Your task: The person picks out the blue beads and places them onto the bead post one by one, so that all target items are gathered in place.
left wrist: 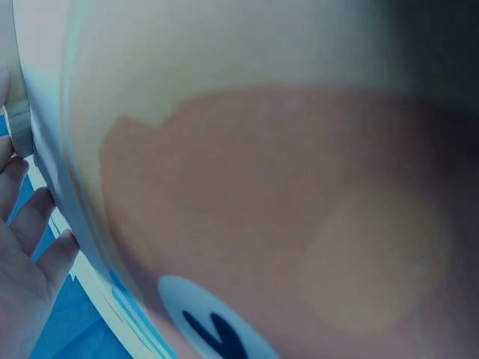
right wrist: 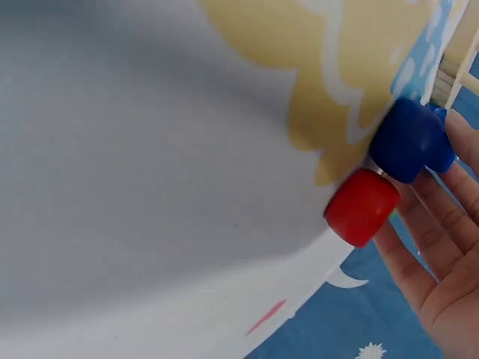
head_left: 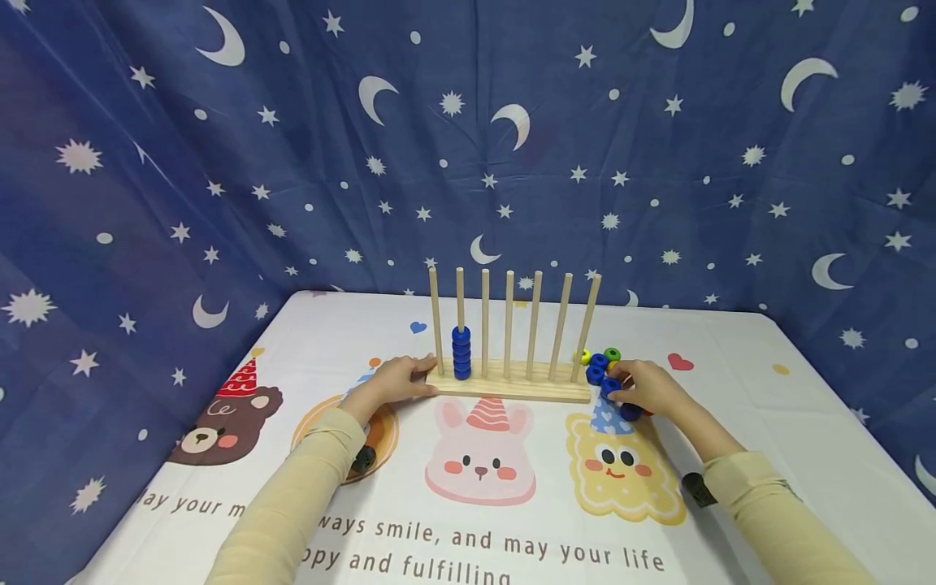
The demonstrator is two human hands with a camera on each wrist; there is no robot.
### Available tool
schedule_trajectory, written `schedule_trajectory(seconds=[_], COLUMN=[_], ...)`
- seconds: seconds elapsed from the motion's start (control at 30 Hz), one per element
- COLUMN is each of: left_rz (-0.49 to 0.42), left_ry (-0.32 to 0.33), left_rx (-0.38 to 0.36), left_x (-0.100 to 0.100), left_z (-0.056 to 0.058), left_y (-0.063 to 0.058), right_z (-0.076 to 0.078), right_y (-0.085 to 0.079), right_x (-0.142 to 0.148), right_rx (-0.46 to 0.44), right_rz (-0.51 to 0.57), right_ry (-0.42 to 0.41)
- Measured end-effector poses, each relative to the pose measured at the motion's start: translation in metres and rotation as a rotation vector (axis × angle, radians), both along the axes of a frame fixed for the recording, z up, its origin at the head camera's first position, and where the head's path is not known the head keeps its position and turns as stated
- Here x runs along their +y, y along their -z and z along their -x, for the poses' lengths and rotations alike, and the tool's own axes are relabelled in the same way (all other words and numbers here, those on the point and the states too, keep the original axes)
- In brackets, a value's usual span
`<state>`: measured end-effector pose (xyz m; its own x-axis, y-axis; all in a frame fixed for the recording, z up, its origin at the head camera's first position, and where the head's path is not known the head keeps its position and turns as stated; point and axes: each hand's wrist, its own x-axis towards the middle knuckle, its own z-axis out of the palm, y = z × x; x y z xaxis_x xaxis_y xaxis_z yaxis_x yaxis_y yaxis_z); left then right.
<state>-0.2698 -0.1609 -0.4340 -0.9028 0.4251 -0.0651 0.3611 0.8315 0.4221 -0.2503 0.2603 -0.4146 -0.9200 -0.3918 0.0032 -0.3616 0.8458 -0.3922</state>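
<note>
Your left hand (head_left: 397, 379) reaches forward, thumb and fingers holding the left end of the wooden rack (head_left: 512, 392) between them. Your right hand (head_left: 649, 387), just beyond the rack's right end, pinches a blue bead (head_left: 610, 389) between thumb and fingertips, its other fingers extended near the red bead (right wrist: 362, 207).

Thumb and fingers of the right hand (right wrist: 453, 258) pinch a blue bead (right wrist: 443, 155), partly hidden behind another blue bead (right wrist: 408, 140)! Just right of that front one, a red bead (right wrist: 362, 207)! Yellow print (right wrist: 307, 112) brightens the white cloth (right wrist: 165, 187); on the far side, a starry blue backdrop (right wrist: 359, 307).
</note>
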Motion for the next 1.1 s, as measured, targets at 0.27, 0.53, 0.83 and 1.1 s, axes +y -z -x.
schedule_trajectory(seconds=[0.27, 0.53, 0.83, 1.1], left_rz=[0.008, -0.005, 0.002, 0.003], left_ry=[0.005, 0.016, 0.012, 0.022], left_rx=[-0.007, 0.0, -0.001, 0.007], left_x=[-0.001, 0.0, -0.001, -0.001], left_z=[-0.002, -0.001, 0.0, 0.0], left_y=[0.004, 0.002, 0.0, 0.001], right_z=[-0.004, -0.008, -0.012, -0.022], right_y=[-0.003, -0.003, -0.003, -0.006], right_x=[-0.002, -0.004, -0.011, -0.018], right_rx=[0.011, 0.043, 0.01, -0.001], right_rz=[-0.025, 0.012, 0.008, 0.042], right_ry=[-0.04, -0.026, -0.037, -0.057])
